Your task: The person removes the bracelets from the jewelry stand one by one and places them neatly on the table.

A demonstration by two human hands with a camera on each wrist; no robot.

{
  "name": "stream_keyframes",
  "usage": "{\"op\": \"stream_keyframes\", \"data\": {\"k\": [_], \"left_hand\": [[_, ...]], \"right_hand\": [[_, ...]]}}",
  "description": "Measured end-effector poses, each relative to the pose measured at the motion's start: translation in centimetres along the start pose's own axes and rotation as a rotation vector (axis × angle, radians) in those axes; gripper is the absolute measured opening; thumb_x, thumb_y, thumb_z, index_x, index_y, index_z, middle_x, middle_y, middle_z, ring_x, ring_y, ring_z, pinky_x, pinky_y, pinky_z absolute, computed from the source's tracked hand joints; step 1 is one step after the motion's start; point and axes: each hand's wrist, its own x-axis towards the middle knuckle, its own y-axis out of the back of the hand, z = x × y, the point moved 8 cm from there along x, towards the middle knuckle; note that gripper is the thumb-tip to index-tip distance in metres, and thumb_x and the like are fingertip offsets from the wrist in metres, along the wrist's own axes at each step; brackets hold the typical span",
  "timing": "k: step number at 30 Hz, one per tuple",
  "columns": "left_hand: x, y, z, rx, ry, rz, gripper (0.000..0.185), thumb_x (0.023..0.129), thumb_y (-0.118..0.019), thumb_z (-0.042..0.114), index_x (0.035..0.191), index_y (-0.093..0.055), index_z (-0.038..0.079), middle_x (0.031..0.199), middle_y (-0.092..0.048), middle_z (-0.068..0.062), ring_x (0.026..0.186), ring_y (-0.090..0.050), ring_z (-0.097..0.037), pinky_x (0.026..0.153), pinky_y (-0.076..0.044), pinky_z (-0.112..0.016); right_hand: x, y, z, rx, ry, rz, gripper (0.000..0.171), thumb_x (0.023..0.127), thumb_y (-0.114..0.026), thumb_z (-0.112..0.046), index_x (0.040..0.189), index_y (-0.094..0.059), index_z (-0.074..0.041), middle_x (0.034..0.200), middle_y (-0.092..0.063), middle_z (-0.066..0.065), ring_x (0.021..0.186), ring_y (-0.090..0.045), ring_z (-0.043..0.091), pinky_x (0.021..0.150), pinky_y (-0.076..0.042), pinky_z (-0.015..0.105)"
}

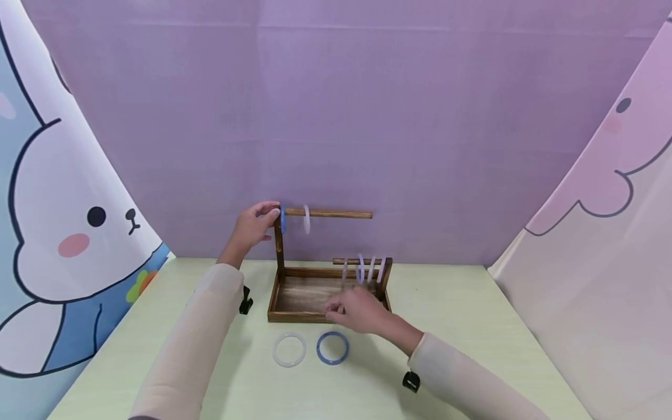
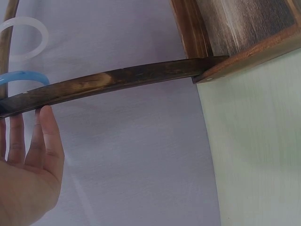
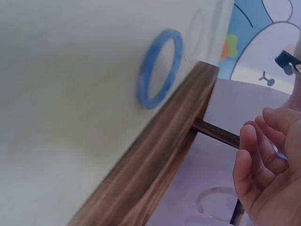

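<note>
My left hand (image 1: pixel 255 226) is at the top of the tall post (image 2: pixel 117 80) of a wooden bangle stand (image 1: pixel 301 317), its fairly straight fingers and thumb touching the post. Right beside it, a blue bangle (image 1: pixel 283 219) hangs on the upper bar (image 1: pixel 341 213), with a white bangle (image 1: pixel 307 220) farther along. Over the stand's front edge, my right hand (image 1: pixel 359 309) hovers with fingers loosely bent and nothing between them. In front of the tray, a white bangle (image 1: pixel 289 350) and a blue bangle (image 1: pixel 332 348) lie on the table.
Several pale bangles, among them a lilac one (image 1: pixel 360 268), hang on the lower bar (image 1: pixel 338 261) at the right. The upper bar's right end is free. A purple cloth backdrop (image 1: pixel 367 128) rises behind the pale green table (image 1: pixel 446 326), with printed cloths at both sides.
</note>
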Motion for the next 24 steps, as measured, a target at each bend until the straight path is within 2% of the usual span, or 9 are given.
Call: {"op": "stream_keyframes", "data": {"k": [4,12,18,24], "left_hand": [[0.1,-0.1,-0.1,-0.001,0.003,0.001,0.046,0.104,-0.056,0.045,0.145,-0.056,0.023,0.146,-0.057,-0.008,0.124,-0.064,-0.033,0.084,-0.063,-0.044],[-0.1,0.0,0.0,0.003,-0.001,0.006,0.048,0.104,-0.054,0.047,0.146,-0.054,0.024,0.147,-0.055,-0.008,0.125,-0.064,-0.032,0.086,-0.062,-0.045],[-0.1,-0.1,0.1,-0.010,0.001,0.002,0.046,0.104,-0.055,0.045,0.145,-0.055,0.023,0.146,-0.056,-0.009,0.124,-0.064,-0.032,0.086,-0.062,-0.046],[0.0,-0.1,0.1,-0.007,0.006,0.002,0.047,0.104,-0.055,0.045,0.146,-0.055,0.022,0.145,-0.056,-0.009,0.125,-0.064,-0.033,0.086,-0.062,-0.046]], "right_hand": [[0.7,1.1,0.0,0.027,-0.025,0.060,0.016,0.099,-0.069,-0.021,0.109,-0.080,-0.017,0.098,-0.080,-0.002,0.065,-0.063,-0.001,0.058,-0.050,0.015],[2.6,2.2,0.3,0.105,-0.078,0.125,0.020,0.101,-0.065,-0.023,0.116,-0.077,-0.018,0.106,-0.078,-0.003,0.085,-0.071,0.009,0.070,-0.055,0.020],[3.5,2.7,0.4,0.153,-0.113,0.167,0.023,0.101,-0.063,-0.023,0.120,-0.076,-0.018,0.108,-0.078,-0.003,0.082,-0.069,0.006,0.071,-0.056,0.020],[4.2,3.5,0.5,0.189,-0.146,0.215,0.018,0.101,-0.065,-0.021,0.115,-0.076,-0.018,0.109,-0.077,0.000,0.087,-0.069,0.006,0.075,-0.057,0.020]]}}
